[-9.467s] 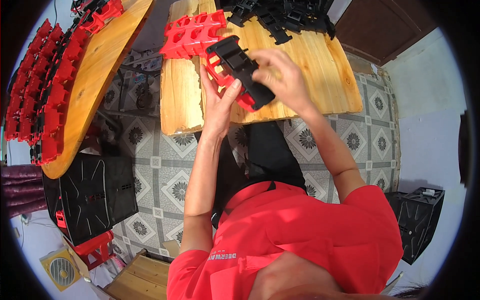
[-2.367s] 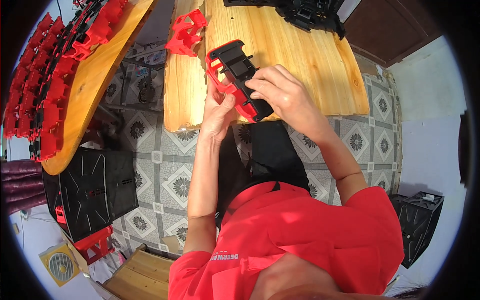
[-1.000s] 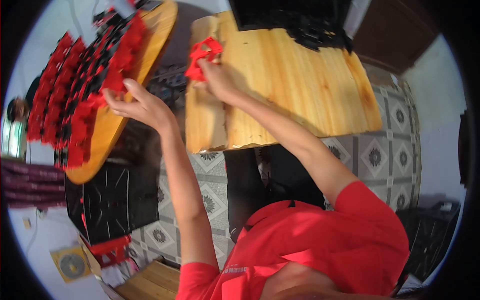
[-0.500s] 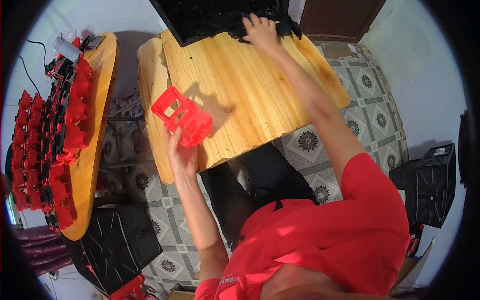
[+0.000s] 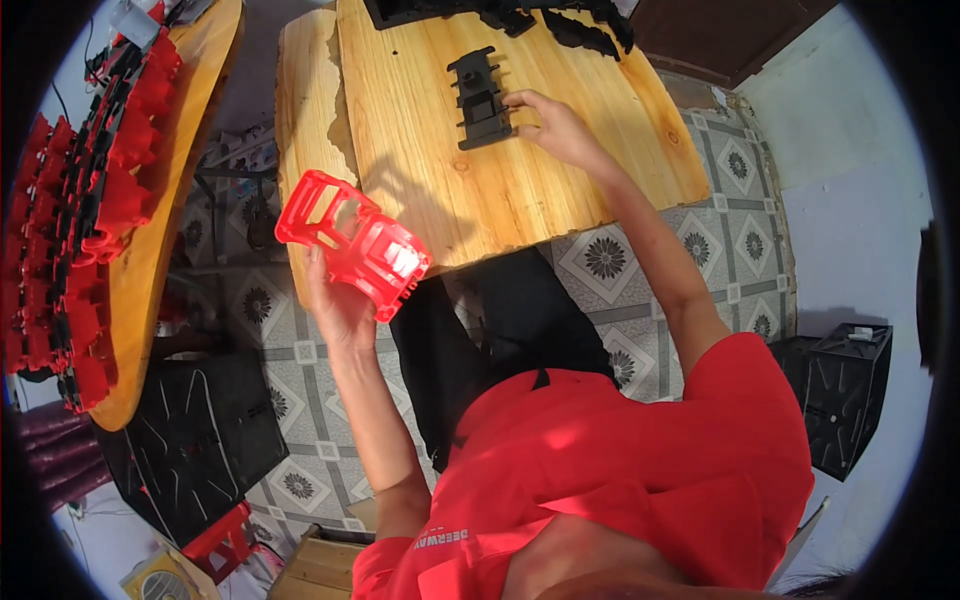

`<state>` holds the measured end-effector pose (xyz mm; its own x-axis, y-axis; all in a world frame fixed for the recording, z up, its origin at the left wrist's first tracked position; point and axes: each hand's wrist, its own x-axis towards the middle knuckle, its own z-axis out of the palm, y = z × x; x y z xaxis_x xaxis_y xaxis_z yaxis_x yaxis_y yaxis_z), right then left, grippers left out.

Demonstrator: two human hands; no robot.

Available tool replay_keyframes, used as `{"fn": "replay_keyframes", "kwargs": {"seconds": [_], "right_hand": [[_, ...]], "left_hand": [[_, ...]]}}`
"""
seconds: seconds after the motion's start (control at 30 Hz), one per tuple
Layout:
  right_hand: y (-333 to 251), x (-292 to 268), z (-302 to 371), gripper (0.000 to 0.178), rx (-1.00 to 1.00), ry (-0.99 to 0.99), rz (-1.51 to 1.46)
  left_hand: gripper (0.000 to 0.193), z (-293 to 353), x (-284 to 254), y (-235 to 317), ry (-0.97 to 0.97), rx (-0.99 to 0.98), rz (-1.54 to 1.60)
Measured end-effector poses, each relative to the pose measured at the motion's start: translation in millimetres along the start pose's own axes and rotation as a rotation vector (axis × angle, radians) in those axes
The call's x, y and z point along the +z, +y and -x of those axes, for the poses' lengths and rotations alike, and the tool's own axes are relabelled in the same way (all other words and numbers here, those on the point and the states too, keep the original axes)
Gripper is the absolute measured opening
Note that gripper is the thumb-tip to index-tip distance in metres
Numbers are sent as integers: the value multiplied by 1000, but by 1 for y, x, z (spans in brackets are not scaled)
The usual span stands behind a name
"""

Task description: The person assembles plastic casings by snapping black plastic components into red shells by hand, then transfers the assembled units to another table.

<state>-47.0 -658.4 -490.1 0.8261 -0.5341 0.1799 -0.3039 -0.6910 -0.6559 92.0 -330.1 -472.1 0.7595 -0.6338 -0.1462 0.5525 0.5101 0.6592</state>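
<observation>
My left hand (image 5: 340,305) holds a red plastic frame part (image 5: 352,243) up over the near left corner of the wooden table (image 5: 560,190). A flat black plastic part (image 5: 481,98) lies on the table, and my right hand (image 5: 553,128) rests against its right edge, fingers touching it. I cannot tell whether the fingers grip it or only touch it. Several more black parts (image 5: 545,15) lie in a heap at the far edge of the table.
A curved wooden board (image 5: 165,230) on the left carries rows of assembled red and black pieces (image 5: 85,200). A black crate (image 5: 200,440) stands on the patterned tile floor below it. Another black crate (image 5: 850,395) stands at the right. My dark-trousered legs (image 5: 490,340) are under the table.
My right hand drew a black part from the far heap toward the middle of the table. My left hand stays at the table's near left corner with the red part.
</observation>
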Motion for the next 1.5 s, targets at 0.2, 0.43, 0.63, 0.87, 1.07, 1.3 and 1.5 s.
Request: {"fn": "replay_keyframes", "kwargs": {"seconds": [0.2,0.43,0.63,0.87,1.07,1.3,1.5], "right_hand": [[-31,-29,-47,30,-565,305,233],[-11,-16,-77,28,-368,-241,218],[-92,-16,7,29,-255,-64,-121],[-177,23,74,27,-395,145,-154],[-178,35,77,26,-367,187,-76],[-185,41,80,26,-415,249,-23],[-187,28,67,42,-385,32,-249]], "left_hand": [[58,11,10,3,15,78,-133],[72,6,22,-5,8,138,-273],[85,0,13,-12,55,179,-275],[93,6,21,-21,-7,264,-275],[98,15,27,-21,-17,283,-296],[99,12,28,-19,-27,301,-276],[93,17,30,-4,58,305,-295]]}}
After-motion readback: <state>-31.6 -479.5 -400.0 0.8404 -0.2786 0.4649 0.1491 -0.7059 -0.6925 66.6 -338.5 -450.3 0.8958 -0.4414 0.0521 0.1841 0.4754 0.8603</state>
